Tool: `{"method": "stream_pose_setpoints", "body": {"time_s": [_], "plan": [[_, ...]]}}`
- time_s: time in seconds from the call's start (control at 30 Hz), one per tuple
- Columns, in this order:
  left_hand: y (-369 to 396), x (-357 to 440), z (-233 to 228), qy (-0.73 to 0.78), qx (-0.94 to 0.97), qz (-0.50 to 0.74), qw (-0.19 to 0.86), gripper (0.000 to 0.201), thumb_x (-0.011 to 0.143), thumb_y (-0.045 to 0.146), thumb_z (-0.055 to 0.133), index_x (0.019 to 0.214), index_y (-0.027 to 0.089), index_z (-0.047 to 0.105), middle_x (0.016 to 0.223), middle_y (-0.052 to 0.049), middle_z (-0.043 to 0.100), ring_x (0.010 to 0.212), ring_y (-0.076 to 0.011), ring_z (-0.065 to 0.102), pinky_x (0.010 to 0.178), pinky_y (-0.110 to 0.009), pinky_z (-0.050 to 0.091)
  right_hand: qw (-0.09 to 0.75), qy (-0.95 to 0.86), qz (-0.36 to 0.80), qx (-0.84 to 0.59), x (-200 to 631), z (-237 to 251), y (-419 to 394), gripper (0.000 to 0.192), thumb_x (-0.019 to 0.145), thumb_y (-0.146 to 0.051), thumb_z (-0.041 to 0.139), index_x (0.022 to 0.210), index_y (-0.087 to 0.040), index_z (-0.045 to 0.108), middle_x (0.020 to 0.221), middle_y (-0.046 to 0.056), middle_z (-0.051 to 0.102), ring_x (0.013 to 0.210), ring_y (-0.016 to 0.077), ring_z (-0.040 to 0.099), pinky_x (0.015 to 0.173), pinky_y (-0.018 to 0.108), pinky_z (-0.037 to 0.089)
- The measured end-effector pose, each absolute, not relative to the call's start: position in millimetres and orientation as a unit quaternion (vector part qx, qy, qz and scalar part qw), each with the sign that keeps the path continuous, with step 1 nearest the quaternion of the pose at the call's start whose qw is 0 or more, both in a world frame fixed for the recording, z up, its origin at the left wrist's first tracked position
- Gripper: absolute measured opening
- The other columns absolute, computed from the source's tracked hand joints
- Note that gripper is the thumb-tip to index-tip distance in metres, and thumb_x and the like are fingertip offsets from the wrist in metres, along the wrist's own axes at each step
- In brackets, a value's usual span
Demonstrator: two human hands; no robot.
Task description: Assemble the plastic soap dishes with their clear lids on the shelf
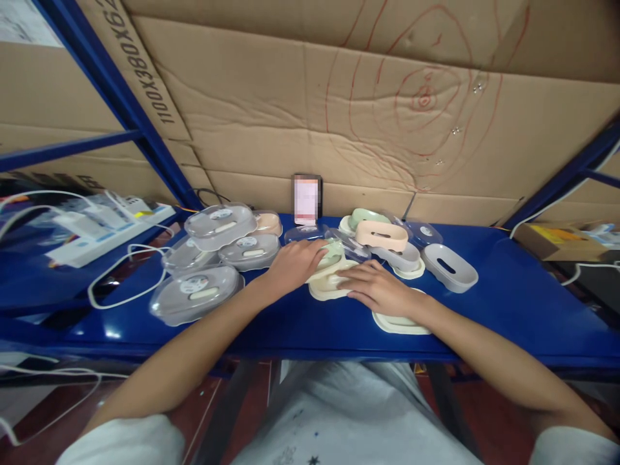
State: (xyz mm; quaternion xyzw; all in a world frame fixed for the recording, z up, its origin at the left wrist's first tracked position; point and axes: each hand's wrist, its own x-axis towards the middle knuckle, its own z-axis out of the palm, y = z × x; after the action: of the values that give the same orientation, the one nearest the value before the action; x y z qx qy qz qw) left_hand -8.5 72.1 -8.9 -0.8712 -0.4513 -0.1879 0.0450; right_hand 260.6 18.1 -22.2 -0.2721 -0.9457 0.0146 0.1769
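The fingers of my left hand (298, 263) are closed on a small pale green piece (333, 248) of a soap box, over a cream part beneath. My right hand (380, 287) reaches in from the right, its fingers and thumb at the edge of a cream soap dish (327, 286) on the table. Part of that dish is hidden by both hands. Under my right wrist lies another cream tray (400, 324). Just beyond my hands are clear lids (306, 233).
Clear-lidded grey soap boxes (196, 294) are piled at left, with a peach one (268, 223) behind. At right are a peach insert (382, 235), a green one (369, 217) and a grey dish (450, 267). A phone (307, 200) leans against the cardboard. A power strip (111, 236) trails cables.
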Motion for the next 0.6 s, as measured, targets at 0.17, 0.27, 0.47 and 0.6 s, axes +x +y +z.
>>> {"method": "stream_pose_setpoints", "body": {"time_s": [0.17,0.27,0.47,0.6], "plan": [[74.4,-3.1,-11.2,-0.401,-0.887,-0.227,0.024,0.038,0.115,0.03,0.036,0.14,0.017,0.062,0.128,-0.012,0.075,0.12,-0.0257,0.071,0.105,-0.04,0.054,0.222,-0.932,-0.005,-0.285,263.1,-20.0,19.4,0.028,0.113,-0.027,0.051,0.131,-0.023,0.072,0.129,0.009,0.078,0.117,0.0238,0.072,0.098,0.042,0.049],[73.3,-7.4,-3.7,-0.334,-0.91,-0.243,0.001,0.037,0.112,0.019,0.036,0.14,0.019,0.061,0.139,-0.011,0.07,0.132,-0.0229,0.064,0.113,-0.038,0.05,0.224,-0.926,-0.039,-0.301,266.1,-22.8,23.0,0.029,0.11,-0.018,0.049,0.127,-0.022,0.072,0.123,0.008,0.079,0.113,0.0252,0.071,0.095,0.042,0.048],[64.4,-58.9,39.8,-0.442,-0.885,-0.134,0.061,0.044,0.098,0.009,0.05,0.136,0.024,0.065,0.145,-0.014,0.064,0.141,-0.033,0.057,0.122,-0.06,0.04,0.238,-0.925,-0.064,-0.29,265.1,-24.0,22.3,0.025,0.109,-0.017,0.051,0.121,-0.022,0.073,0.118,0.008,0.08,0.106,0.0249,0.071,0.09,0.04,0.047],[74.3,-119.2,61.2,-0.632,-0.76,-0.107,0.105,0.08,0.093,0.04,0.08,0.161,0.028,0.041,0.173,-0.023,0.029,0.16,-0.0497,0.028,0.116,-0.088,0.024,0.25,-0.925,-0.062,-0.28,266.0,-24.4,22.3,0.024,0.111,-0.022,0.051,0.119,-0.021,0.074,0.115,0.008,0.08,0.103,0.0241,0.071,0.089,0.04,0.048]]}}
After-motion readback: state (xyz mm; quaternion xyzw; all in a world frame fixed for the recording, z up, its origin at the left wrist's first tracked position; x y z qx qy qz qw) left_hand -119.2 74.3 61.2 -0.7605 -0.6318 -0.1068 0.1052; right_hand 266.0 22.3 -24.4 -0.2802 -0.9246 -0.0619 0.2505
